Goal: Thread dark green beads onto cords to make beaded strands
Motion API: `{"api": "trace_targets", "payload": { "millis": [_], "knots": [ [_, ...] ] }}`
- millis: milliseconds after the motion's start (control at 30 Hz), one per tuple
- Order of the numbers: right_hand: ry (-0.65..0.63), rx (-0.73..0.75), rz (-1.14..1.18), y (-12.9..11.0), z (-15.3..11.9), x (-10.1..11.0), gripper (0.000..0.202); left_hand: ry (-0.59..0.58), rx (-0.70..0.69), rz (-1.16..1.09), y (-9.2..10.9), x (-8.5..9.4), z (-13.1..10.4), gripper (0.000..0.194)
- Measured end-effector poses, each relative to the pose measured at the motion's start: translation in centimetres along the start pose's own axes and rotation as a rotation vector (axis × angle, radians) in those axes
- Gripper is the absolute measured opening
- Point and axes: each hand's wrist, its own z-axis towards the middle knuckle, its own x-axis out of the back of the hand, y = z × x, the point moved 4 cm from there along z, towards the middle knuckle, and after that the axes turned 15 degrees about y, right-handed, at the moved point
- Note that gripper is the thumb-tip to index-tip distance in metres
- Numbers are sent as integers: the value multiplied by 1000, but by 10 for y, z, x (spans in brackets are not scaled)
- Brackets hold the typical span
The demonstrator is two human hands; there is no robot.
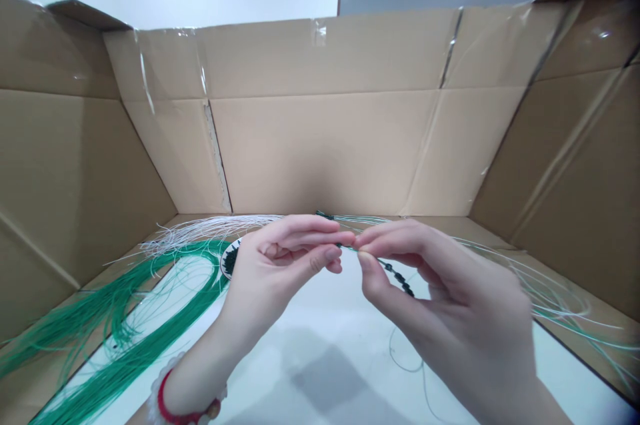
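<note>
My left hand (275, 265) and my right hand (450, 305) meet fingertip to fingertip at the middle, above the white surface. The left thumb and fingers are pinched at the end of a thin strand; a small dark bit shows at their tips. My right thumb and forefinger pinch the same strand close by. Below the right fingers, a short row of dark beads (400, 280) hangs on the strand. A thin loose cord (405, 369) trails down under my right hand. Partly behind my left hand is a round dish (225, 261) holding small dark pieces.
Long bundles of green cord (165, 332) lie on the left, with white cords (200, 235) behind them. More white and green cords (560, 298) spread at the right. Cardboard walls (325, 152) enclose the white work surface (280, 372) at the back and sides.
</note>
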Motion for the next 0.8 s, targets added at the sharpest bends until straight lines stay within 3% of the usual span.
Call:
{"api": "trace_targets", "payload": {
  "millis": [533,800],
  "knots": [
    [-50,121,-110,-7,6,0,20,29,-90,139,6,1,-2,16],
    [-70,87,-78,-6,7,-2,20,31,-135,166,7,2,-2,13]
  ]
}}
